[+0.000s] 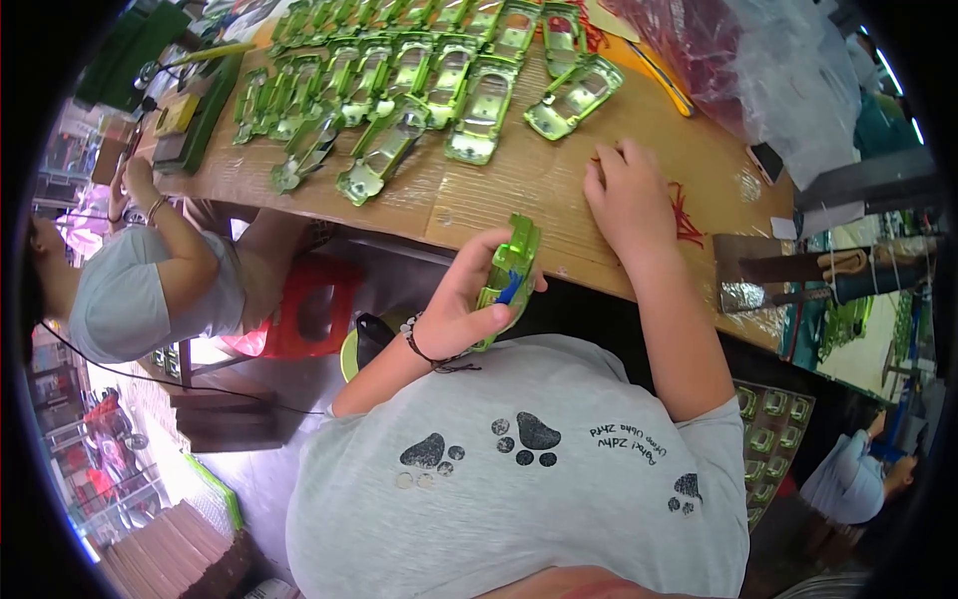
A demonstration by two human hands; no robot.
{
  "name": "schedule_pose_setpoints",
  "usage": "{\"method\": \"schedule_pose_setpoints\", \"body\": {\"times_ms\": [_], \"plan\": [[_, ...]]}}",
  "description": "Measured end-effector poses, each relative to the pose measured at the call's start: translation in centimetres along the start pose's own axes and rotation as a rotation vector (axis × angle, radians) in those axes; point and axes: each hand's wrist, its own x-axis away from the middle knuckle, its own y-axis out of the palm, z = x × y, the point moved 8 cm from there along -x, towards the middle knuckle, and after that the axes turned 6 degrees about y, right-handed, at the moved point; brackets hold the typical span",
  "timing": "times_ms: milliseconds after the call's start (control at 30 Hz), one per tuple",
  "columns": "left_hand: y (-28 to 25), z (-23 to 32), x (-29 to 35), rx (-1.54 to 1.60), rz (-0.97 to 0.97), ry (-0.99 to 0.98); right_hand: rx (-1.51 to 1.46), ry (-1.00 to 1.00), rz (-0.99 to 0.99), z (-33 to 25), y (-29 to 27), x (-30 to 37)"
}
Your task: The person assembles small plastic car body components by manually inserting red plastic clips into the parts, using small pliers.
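My left hand is closed around a green plastic toy car body, held tilted just off the table's near edge. A blue piece shows on the car's side by my thumb. On the cardboard-covered tabletop rests my right hand, its fingers bent and thumb and forefinger close together. Whatever lies between those fingertips is too small to make out. Beside that hand is a small heap of thin red plastic pieces. Several more green car bodies lie in rows, undersides up, beyond my hands.
An orange-handled tool and plastic bags lie at the back right, with a phone at the right edge. A green machine stands at the left. Near it sits a co-worker, by a red stool.
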Motion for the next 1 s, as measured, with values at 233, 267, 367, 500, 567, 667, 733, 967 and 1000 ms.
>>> {"method": "schedule_pose_setpoints", "body": {"times_ms": [233,267,367,500,567,667,733,967,1000], "plan": [[-0.2,0.1,0.0,-0.14,0.026,0.028,-0.011,-0.122,0.019,-0.8,-1.2,2.2],[-0.2,-0.3,-0.1,-0.105,0.014,-0.054,-0.025,-0.143,0.018,-1.0,-1.7,2.7],[0.9,0.1,-0.9,-0.33,-0.135,0.132,-0.124,-0.086,-0.063,-1.2,-2.5,4.2],[3.0,2.3,-1.9,-0.519,-0.145,0.062,-0.304,0.013,-0.027,-2.2,-4.8,5.6],[3.7,2.8,-2.2,-0.75,-0.158,0.202,-0.446,-0.067,0.009,-3.5,-7.2,6.4],[4.4,1.8,-2.5,-0.907,-0.191,0.246,-0.561,-0.174,-0.035,-4.7,-9.1,8.0],[5.0,1.3,-2.5,-0.976,-0.195,0.28,-0.432,-0.183,0.002,-4.5,-9.6,8.8],[6.9,0.3,-1.7,-1.149,-0.273,0.339,-0.421,-0.163,0.011,-2.3,-9.6,11.4],[7.1,0.2,-1.5,-1.154,-0.292,0.363,-0.387,-0.163,0.037,-2.4,-9.8,11.6]]}}
